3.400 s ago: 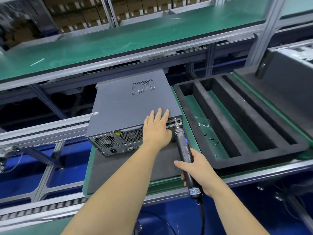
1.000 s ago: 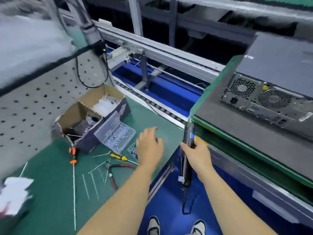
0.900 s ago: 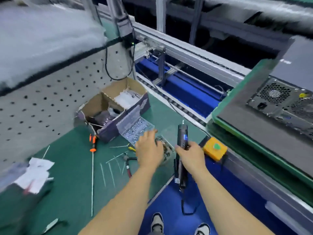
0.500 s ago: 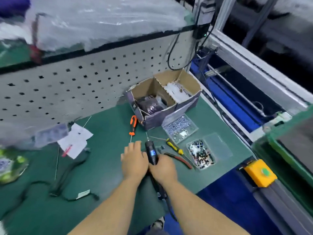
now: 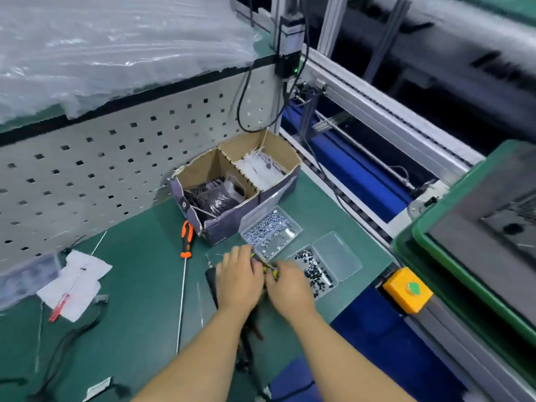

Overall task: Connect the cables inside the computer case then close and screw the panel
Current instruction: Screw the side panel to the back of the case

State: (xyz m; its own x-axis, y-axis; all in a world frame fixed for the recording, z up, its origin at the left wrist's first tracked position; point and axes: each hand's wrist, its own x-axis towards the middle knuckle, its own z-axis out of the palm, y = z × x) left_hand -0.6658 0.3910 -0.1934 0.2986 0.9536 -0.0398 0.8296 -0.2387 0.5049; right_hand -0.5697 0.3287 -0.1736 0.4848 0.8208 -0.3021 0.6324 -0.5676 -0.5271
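Green anti-static matting covers the desk (image 5: 139, 285) beneath a perforated metal backboard (image 5: 116, 158); the computer case (image 5: 504, 216) sits well apart at far right on a green-rimmed pallet. A divided cardboard box (image 5: 232, 181) and two clear trays — silver screws (image 5: 269, 230), black screws (image 5: 313, 271) — lie ahead. Left hand (image 5: 237, 280) and right hand (image 5: 290, 288) meet over a dark electric screwdriver (image 5: 211, 281); whether their fingers pinch anything cannot be told. Likely step: fetching a panel screw — a small, precise pick.
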